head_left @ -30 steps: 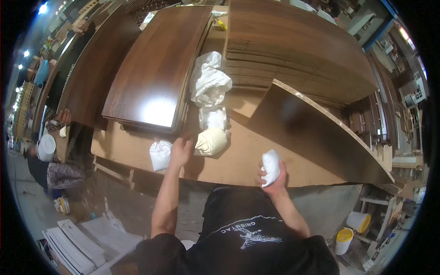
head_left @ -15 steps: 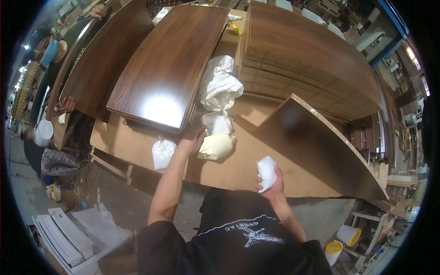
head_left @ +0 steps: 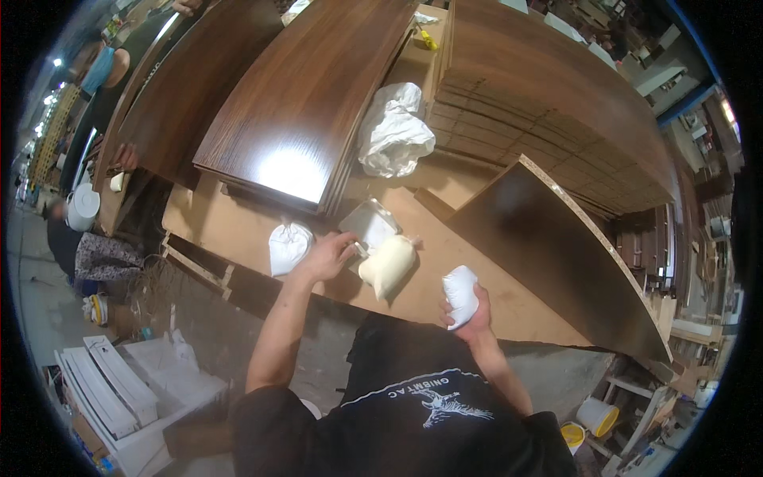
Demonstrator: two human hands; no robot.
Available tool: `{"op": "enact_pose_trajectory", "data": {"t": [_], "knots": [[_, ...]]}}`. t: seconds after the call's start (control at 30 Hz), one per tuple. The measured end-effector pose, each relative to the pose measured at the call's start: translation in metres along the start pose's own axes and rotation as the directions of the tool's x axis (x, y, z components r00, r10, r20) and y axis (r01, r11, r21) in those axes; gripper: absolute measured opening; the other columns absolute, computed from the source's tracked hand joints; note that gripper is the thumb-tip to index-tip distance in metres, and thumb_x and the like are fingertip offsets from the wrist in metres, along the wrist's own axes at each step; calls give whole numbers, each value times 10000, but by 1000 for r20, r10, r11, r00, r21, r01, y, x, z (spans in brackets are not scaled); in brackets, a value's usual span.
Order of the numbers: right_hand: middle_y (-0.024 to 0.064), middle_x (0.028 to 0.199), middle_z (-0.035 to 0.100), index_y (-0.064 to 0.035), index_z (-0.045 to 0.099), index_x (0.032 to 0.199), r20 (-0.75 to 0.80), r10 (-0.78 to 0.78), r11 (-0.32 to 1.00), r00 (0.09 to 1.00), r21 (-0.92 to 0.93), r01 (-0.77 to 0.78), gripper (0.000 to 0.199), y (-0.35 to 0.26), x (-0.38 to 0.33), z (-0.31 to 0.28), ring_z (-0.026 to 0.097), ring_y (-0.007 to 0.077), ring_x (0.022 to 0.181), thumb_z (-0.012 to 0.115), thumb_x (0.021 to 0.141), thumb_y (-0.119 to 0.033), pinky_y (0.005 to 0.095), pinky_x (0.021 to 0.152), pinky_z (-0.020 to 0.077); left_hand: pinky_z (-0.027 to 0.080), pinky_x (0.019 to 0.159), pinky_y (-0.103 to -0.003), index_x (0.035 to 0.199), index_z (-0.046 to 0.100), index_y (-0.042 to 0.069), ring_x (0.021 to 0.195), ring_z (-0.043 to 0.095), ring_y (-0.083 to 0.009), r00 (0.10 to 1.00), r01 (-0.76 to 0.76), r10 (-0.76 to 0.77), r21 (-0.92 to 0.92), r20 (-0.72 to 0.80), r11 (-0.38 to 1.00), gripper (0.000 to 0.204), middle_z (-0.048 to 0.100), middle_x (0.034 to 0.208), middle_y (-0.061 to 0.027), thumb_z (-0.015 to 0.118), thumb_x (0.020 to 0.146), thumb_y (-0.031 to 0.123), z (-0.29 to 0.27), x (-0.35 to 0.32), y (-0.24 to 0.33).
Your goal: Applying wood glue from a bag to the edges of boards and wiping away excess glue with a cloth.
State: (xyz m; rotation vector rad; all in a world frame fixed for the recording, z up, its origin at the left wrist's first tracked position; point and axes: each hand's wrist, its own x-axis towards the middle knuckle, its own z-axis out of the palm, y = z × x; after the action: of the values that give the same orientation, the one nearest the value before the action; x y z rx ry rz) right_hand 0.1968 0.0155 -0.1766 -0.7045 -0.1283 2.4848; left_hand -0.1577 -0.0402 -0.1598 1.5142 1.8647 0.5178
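My right hand (head_left: 474, 314) is wrapped round a small filled white bag (head_left: 461, 294), holding it upright over the near edge of the table. My left hand (head_left: 330, 256) has its thumb and fingertips pinched together beside a white shallow tray (head_left: 377, 226). Something small and pale shows at those fingertips, too small to name. Right of them lies a plump cream-coloured bag (head_left: 391, 265), one corner pointing toward me, partly against the tray. Another filled white bag (head_left: 291, 246) rests just left of my left hand. Farther back is a crumpled white plastic bag (head_left: 395, 131).
Glossy brown boards (head_left: 310, 87) are stacked at the far left, with a taller stack (head_left: 556, 103) at the back right. A dark board (head_left: 556, 246) leans at the right of the table. Across to the left, a masked person holds another brown board (head_left: 191, 87).
The cream bag has turned and shifted nearer to me. My left hand has come off its side and moved beside the tray, which is also turned. My right hand still holds the white bag.
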Motion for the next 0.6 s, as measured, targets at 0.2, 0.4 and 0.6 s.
{"op": "enact_pose_trajectory", "data": {"t": [0.2,0.4,0.6], "knots": [[87,960,591,-79,540,1195,-23,-51,998,998,-28,51,568,-4,-8,3,552,237,678,574,852,-531,348,456,422,466,877,-445,1179,596,72,1045,561,-387,952,-88,59,-85,-299,992,337,586,1106,-204,620,843,79,19,-27,13],[93,964,591,-81,545,1197,27,-82,996,996,22,81,568,-14,-19,-9,553,233,691,569,855,-533,342,464,415,407,1002,-452,1282,559,188,1185,508,-342,941,-261,311,301,-135,917,565,531,1272,-155,675,739,81,56,-78,30],[94,934,595,-88,550,1197,-2,-41,998,999,46,41,562,-15,-25,-4,549,233,687,565,861,-537,337,471,405,265,1142,-493,1446,382,286,1381,316,-338,912,-410,381,414,153,813,887,334,1491,-141,811,669,285,65,-59,44]]}}
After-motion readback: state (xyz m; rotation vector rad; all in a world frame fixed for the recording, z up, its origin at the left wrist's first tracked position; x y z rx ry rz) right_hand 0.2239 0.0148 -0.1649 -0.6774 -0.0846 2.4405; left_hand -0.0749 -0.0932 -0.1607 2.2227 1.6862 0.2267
